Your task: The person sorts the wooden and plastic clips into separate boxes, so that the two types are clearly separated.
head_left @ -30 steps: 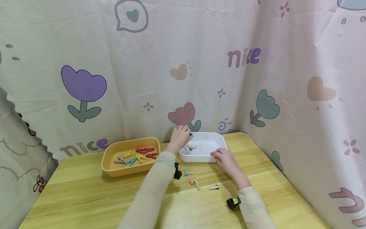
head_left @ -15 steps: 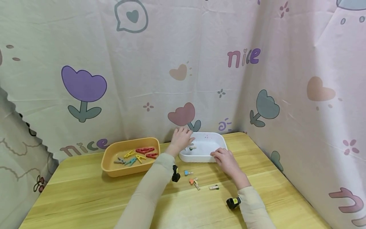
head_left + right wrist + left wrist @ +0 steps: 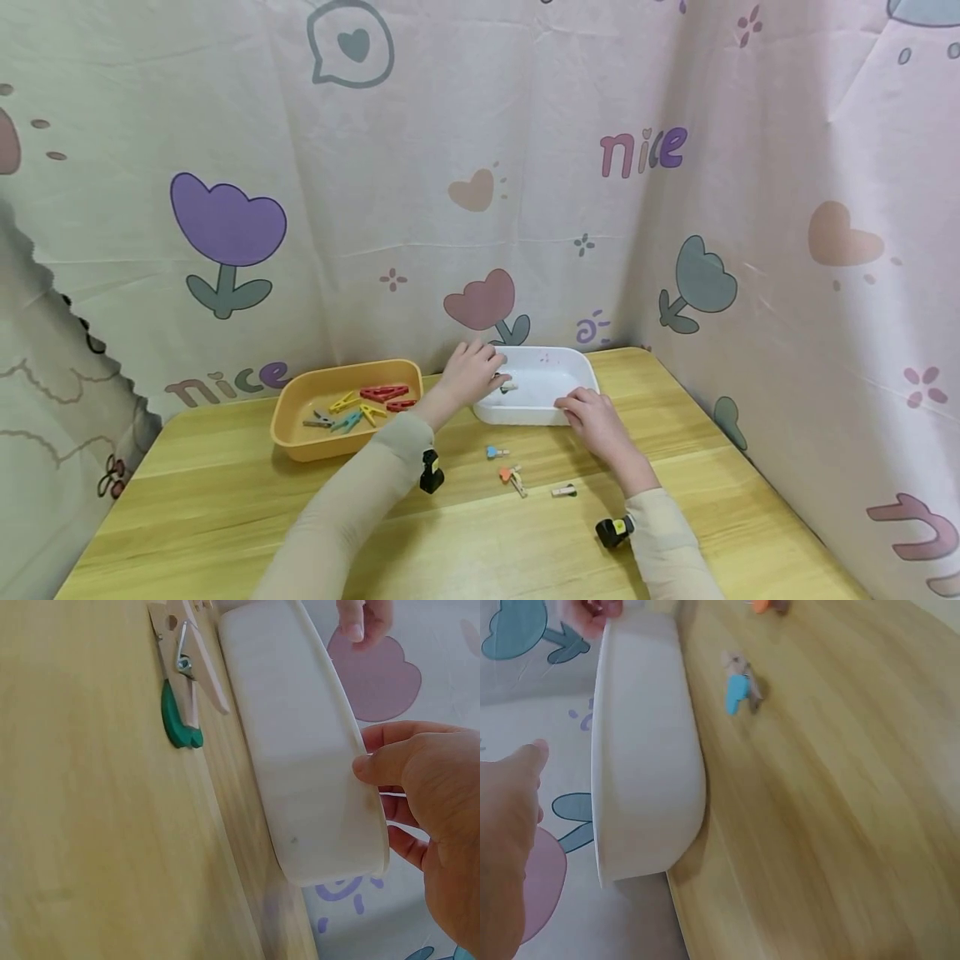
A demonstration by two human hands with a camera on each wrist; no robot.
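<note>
My left hand [image 3: 471,372] hovers over the left end of a white tray [image 3: 525,414], fingers loosely bent and no object visible in them. Its thumb [image 3: 529,761] points out straight in the left wrist view. Just beyond those fingertips a small wooden clothespin [image 3: 510,386] lies in the tray; the hand hides part of that end. At the tray's near right corner my right hand [image 3: 592,417] grips the rim, the thumb [image 3: 367,766] on the outer wall and the other fingers over the inside.
In front of the tray lie small wooden clothespins: one with a blue top [image 3: 492,452], an orange one [image 3: 506,475] against a yellowish one [image 3: 517,482], and a green one [image 3: 564,492]. A yellow-orange tray [image 3: 300,450] at left holds several plastic clothespins. A patterned curtain hangs behind.
A blue bit that showed at my left fingertips one second ago is no longer visible there. The left hand has lowered slightly and its forearm swung left. The right hand stays on the rim.
</note>
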